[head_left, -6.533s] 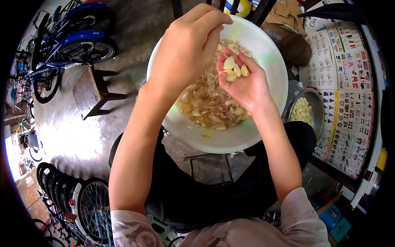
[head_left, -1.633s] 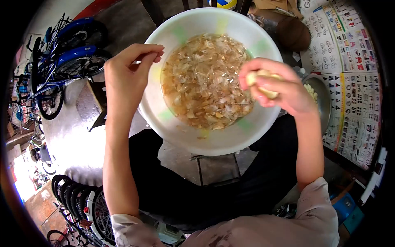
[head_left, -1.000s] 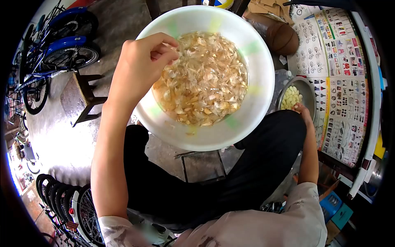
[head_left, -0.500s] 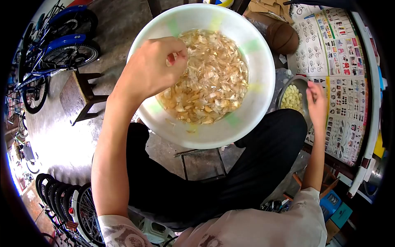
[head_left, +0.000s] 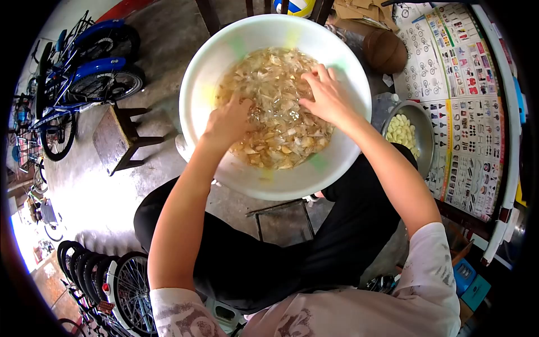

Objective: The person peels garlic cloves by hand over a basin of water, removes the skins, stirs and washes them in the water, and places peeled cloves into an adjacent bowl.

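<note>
A large white basin (head_left: 196,73) holds water full of floating garlic skins (head_left: 283,112). My left hand (head_left: 229,121) dips into the left side of the water, its fingertips partly among the skins. Across from it, my right hand (head_left: 328,98) reaches in over the right side with fingers spread, touching the skins and holding nothing that I can see. Right of the basin, a metal bowl (head_left: 428,135) contains peeled garlic cloves (head_left: 401,132); neither hand is at it.
Printed sheets (head_left: 466,112) cover a surface at the right. A brown ball (head_left: 385,50) and cardboard (head_left: 365,14) lie behind the bowl. At the left are a wooden stool (head_left: 118,137), blue bicycles (head_left: 101,67) and a row of tyres (head_left: 84,264). My knees flank the basin.
My right hand has left the metal bowl and entered the basin. My left hand has lowered into the water. Earlier, the right hand held several peeled cloves, which it has let go.
</note>
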The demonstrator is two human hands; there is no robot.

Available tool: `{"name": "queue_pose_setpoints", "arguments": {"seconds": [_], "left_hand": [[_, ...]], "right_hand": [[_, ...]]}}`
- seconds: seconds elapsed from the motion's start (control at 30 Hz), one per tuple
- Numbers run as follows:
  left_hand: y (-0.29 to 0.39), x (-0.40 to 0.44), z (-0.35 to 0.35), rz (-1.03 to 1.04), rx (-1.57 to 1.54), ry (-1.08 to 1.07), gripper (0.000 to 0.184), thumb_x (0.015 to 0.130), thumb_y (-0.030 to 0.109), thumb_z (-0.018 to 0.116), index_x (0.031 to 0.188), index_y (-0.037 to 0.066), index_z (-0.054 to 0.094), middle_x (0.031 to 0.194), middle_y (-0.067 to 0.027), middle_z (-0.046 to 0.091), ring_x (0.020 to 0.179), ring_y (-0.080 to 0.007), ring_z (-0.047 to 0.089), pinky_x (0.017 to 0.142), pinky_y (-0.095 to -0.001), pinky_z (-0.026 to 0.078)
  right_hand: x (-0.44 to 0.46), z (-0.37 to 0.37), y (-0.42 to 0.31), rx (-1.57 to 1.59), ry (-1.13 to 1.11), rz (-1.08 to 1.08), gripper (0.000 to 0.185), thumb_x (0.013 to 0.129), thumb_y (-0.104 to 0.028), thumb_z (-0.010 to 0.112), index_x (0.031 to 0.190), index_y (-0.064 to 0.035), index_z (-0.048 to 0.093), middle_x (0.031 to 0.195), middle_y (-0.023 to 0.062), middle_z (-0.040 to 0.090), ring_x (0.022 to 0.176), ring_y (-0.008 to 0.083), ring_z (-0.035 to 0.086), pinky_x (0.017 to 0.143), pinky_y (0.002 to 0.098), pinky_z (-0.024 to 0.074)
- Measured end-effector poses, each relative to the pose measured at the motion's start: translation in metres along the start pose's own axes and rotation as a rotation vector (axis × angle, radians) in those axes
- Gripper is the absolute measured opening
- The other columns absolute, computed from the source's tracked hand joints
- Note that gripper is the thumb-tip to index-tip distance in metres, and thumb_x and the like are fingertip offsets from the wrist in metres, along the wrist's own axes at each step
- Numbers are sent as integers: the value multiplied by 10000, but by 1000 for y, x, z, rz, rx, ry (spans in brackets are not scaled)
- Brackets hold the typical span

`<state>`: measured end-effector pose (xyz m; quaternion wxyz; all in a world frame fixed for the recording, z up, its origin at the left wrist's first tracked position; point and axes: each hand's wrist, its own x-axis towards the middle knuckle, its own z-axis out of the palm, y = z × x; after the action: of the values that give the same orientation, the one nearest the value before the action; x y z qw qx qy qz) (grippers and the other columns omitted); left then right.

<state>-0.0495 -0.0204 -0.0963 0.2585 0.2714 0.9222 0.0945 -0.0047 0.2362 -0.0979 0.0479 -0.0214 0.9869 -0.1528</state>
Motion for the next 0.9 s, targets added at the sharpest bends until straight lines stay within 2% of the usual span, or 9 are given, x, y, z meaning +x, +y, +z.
{"name": "queue_pose_setpoints", "arguments": {"seconds": [0.1,0.13,0.27,0.33,0.43,0.67,0.73,0.87,0.9], "left_hand": [[-20,11,-8,106,-154,18,550,741,128,762,1247,67,555,1212,-202,576,1071,-338,598,903,-424,502],[-24,11,-6,192,-228,58,501,753,94,747,1221,54,573,1126,-193,626,995,-328,634,876,-412,509],[-19,12,-18,58,-157,-32,489,741,53,749,1200,39,580,998,-183,655,908,-312,666,781,-415,529],[-21,17,-18,-31,-270,-166,498,732,38,768,1193,19,579,935,-146,653,807,-269,685,690,-385,541],[-23,15,-14,18,-375,-271,514,730,22,777,1200,11,571,898,-117,641,736,-218,672,621,-353,534],[-29,19,-10,22,-464,-374,413,755,35,766,1133,-16,606,865,-97,649,682,-180,633,617,-336,530],[-21,19,-15,-76,-472,-477,318,789,96,751,1065,-20,644,839,-85,657,711,-168,636,618,-330,528],[-27,15,-3,-80,-562,-416,272,798,135,740,1031,10,678,852,-99,686,718,-219,659,654,-353,532],[-28,14,-3,66,-361,-296,284,778,127,750,1040,38,689,887,-110,695,755,-247,666,696,-367,536]], "right_hand": [[2,29,18,-63,35,-32,598,796,-314,754,1316,-122,532,1364,152,404,1260,378,402,1001,473,428],[5,32,20,1,-101,17,655,795,-326,749,1355,-100,495,1414,182,361,1278,437,357,1054,483,389],[7,31,17,118,-235,76,646,812,-297,731,1363,-66,484,1421,185,365,1280,432,392,1067,475,386],[13,32,23,382,-378,53,651,831,-277,715,1384,-41,464,1443,202,361,1284,421,435,1085,446,377],[8,30,17,350,-429,-14,655,842,-261,704,1398,-24,451,1477,221,356,1297,388,459,1076,420,391],[12,32,3,601,-584,-64,606,902,-463,613,1306,-12,575,1332,192,570,1249,335,532,1055,380,408],[11,31,-8,598,-598,-94,587,900,-451,617,1296,-19,590,1338,185,571,1237,335,542,1050,380,412],[18,43,-15,591,-660,-170,510,887,-405,639,1271,-69,629,1279,169,620,1188,334,580,1027,387,428],[19,43,-17,592,-730,-155,499,882,-394,645,1272,-84,632,1253,167,637,1182,333,584,1019,390,432]]}}
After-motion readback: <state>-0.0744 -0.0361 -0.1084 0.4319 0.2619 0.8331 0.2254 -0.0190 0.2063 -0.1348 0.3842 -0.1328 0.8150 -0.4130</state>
